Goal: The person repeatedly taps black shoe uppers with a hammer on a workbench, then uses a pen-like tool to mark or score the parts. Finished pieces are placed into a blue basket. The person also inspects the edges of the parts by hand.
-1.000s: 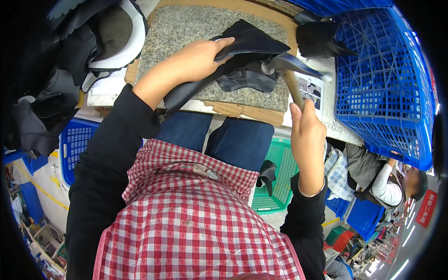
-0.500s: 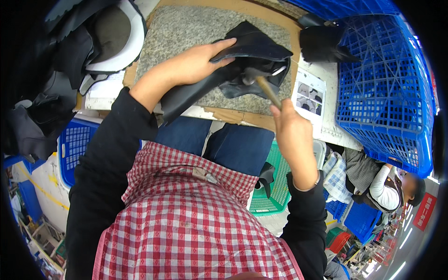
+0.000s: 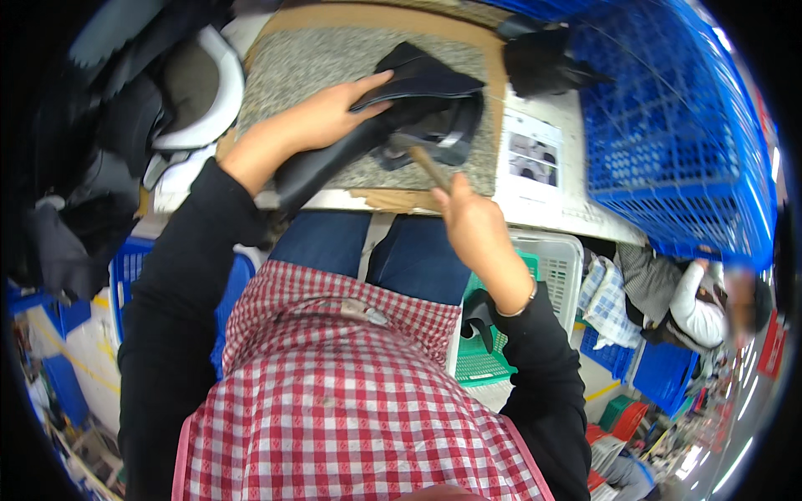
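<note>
A folded black leather piece (image 3: 426, 77) lies on a speckled grey stone slab (image 3: 305, 63), one part of it hanging over the slab's near edge. My left hand (image 3: 330, 117) grips its upper flap between thumb and fingers, keeping the fold lifted. Closed around a wooden handle, my right hand (image 3: 474, 225) holds a hammer (image 3: 431, 169). The blurred hammer head is over the lower layer of the leather, below the raised flap; whether it touches is not clear.
Black pieces and a white-rimmed curved part (image 3: 227, 83) are heaped at left. A printed sheet (image 3: 533, 159) lies right of the slab, beside a large blue crate (image 3: 660, 117). A green basket (image 3: 484, 367) stands below the table edge. Another person (image 3: 700, 305) sits at far right.
The hammer and my right hand have shifted left and slightly lower over the leather. The whole view has also shifted a little; my left hand keeps its hold on the flap.
</note>
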Demonstrator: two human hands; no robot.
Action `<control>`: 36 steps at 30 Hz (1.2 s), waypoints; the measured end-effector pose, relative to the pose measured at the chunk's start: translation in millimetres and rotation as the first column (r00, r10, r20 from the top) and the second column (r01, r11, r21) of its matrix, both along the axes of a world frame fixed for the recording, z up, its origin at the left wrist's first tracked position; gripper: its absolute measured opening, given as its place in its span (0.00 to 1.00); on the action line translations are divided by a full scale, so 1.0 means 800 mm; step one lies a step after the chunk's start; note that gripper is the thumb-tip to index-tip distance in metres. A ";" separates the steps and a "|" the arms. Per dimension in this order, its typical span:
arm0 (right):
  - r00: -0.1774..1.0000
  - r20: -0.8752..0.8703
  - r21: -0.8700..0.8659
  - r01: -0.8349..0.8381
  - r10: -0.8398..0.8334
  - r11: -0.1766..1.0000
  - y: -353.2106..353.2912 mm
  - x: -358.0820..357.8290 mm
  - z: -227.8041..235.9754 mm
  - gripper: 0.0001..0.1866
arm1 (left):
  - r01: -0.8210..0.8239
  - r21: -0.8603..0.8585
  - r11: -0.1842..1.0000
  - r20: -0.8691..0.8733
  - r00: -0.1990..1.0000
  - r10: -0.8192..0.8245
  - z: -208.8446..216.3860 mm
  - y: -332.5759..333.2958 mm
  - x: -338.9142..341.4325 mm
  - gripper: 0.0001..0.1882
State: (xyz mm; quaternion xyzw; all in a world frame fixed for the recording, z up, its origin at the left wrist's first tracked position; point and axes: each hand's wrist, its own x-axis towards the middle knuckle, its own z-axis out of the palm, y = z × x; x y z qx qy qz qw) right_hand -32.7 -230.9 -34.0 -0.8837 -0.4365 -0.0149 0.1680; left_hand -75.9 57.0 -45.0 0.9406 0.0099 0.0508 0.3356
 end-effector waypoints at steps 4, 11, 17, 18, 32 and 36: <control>0.998 0.049 0.075 -0.043 0.040 0.996 -0.021 -0.014 0.016 0.15 | 0.256 0.571 0.780 -0.201 0.965 -0.169 0.111 0.009 0.024 0.27; 0.995 -0.083 0.219 0.079 -0.062 0.972 -0.052 -0.040 0.070 0.14 | 0.132 0.693 0.708 0.509 0.606 -0.611 0.224 -0.036 0.047 0.18; 0.973 -0.098 0.077 0.214 -0.207 0.974 -0.062 -0.011 -0.046 0.16 | 0.310 0.518 0.797 0.029 0.925 -0.379 0.076 -0.055 -0.004 0.51; 0.973 -0.102 0.107 0.218 -0.207 0.970 -0.062 -0.010 -0.055 0.16 | 0.269 0.509 0.818 0.117 0.920 -0.375 0.053 -0.057 -0.004 0.43; 0.997 0.063 -0.182 0.060 -0.050 0.981 -0.031 0.005 0.025 0.13 | 0.152 0.338 0.929 0.093 0.977 -0.193 0.074 -0.048 0.088 0.21; 0.963 -0.023 -0.137 0.263 -0.268 0.955 -0.045 0.010 0.029 0.13 | 0.304 0.135 0.943 0.025 0.950 -0.310 0.080 -0.040 0.091 0.20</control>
